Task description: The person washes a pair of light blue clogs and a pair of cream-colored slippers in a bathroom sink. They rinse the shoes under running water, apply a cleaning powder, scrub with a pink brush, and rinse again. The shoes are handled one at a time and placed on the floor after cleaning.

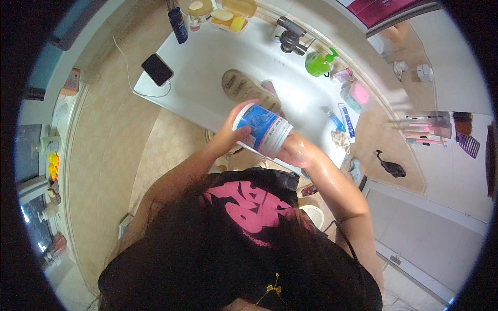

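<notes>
My left hand point(227, 136) is wrapped around a white plastic tub point(258, 126) with a blue printed label. The tub lies tilted on its side, its mouth turned towards my right hand point(295, 151). The right fingers go into the mouth and are hidden there; the wrist and forearm look wet. Beyond the tub, a shoe point(243, 85) rests sole up in the white washbasin point(190, 74), and the tub covers its near end. A pinkish object point(269, 86) shows beside the shoe, too little of it to name.
A phone point(157, 69) on a charging cable lies at the basin's left corner. Along the back stand a dark bottle point(178, 25), a soap dish point(229, 24), a faucet point(291, 35) and a green pump bottle point(318, 64). Toothpaste tubes point(347, 122) lie on the right rim.
</notes>
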A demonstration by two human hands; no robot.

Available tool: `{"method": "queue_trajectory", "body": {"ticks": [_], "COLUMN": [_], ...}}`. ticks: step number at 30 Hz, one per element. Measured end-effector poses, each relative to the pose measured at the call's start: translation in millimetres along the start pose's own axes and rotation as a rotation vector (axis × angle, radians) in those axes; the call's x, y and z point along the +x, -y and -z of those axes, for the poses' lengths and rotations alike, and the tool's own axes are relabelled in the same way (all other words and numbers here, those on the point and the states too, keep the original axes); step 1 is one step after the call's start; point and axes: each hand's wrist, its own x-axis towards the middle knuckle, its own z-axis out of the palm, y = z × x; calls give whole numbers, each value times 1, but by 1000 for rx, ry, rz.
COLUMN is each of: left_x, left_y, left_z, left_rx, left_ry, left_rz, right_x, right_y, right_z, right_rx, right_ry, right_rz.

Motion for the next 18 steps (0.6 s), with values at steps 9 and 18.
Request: {"method": "queue_trajectory", "body": {"ticks": [9,18], "left_x": [27,47], "left_y": [21,14], "left_z": [23,43], "left_rx": [-186,-440], "left_ry": [-94,-452], "left_rz": [54,208], "right_x": [9,27], "right_y": [2,45], "right_z": [30,79], "right_rx": [332,431], "right_ry": [-334,6], "right_rz": [-56,24]}}
